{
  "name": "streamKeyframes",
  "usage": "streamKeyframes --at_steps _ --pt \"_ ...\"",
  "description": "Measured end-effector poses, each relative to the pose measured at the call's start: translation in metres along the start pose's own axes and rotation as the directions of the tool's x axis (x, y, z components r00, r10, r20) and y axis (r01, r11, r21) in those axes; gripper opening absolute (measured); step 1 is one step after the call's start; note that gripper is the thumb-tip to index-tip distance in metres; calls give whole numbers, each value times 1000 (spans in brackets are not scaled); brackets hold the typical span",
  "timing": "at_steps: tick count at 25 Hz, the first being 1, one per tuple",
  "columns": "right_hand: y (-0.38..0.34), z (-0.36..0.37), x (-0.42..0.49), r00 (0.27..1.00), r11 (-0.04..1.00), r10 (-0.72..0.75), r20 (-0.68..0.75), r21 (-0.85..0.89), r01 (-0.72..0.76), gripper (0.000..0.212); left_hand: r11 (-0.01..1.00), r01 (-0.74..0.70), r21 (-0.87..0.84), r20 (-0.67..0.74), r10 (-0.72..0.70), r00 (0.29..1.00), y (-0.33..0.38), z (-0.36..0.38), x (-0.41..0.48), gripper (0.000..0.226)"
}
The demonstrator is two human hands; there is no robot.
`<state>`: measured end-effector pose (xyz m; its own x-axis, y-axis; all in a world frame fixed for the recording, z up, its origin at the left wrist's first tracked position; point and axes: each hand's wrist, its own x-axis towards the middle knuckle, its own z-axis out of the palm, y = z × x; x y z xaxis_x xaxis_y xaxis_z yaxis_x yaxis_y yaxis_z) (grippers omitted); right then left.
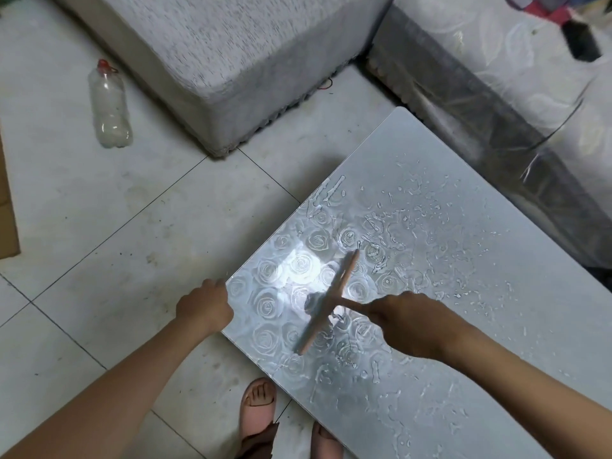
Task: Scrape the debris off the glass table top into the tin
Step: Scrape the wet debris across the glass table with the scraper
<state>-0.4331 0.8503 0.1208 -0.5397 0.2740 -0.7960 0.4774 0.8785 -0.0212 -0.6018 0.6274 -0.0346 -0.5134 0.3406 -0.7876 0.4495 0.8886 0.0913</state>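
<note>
Scraper (331, 299) is motion-blurred; left hand (205, 306) hides its fingers at the 9 o'clock corner of the table (430, 154), cut off at 4 o'clock

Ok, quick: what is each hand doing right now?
Left hand: fingers curled at the edge of the patterned glass table top; a hold cannot be told.
Right hand: grips the tan T-shaped scraper.

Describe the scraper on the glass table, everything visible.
The scraper is T-shaped and tan, plastic or rubber by its look: a long narrow blade with a short handle joined at its middle. The blade lies diagonally, edge down, on the wet, rose-patterned glass table top, at the end nearest the person. The right hand grips the handle; nothing else touches it.
</note>
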Motion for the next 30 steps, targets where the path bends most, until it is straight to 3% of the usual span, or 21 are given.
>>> streamKeyframes --at_steps 4,6,14,20,25,28,30 --pt "-14 -39 44 976 991 -98 -196 71 113 37 992 -28 127 -69 37 997 11 -12 15 50" --pt "-22 -63 81 966 985 -133 -220 77 154 39 989 -93 118 -94 105 990 25 -16 25 52" --pt "39 -68 64 998 966 -48 27 256 39 41 961 -238 139 -172 260 950 64 -31 52 49" --pt "27 -117 111 978 951 -136 -156 257 173 35 985 -173 -9 -229 166 959 79 -35 68 45" --pt "57 -108 101 998 931 -61 -21 359 64 34 990 -143 -10 -177 139 974 73 -44 82 43" --pt "77 -105 79 997 946 5 80 323 -31 34 989 -146 19 -137 147 980 74 -47 81 41" --pt "76 -117 81 998 957 13 64 288 -31 32 987 -150 54 -115 156 981 76 -48 81 40"
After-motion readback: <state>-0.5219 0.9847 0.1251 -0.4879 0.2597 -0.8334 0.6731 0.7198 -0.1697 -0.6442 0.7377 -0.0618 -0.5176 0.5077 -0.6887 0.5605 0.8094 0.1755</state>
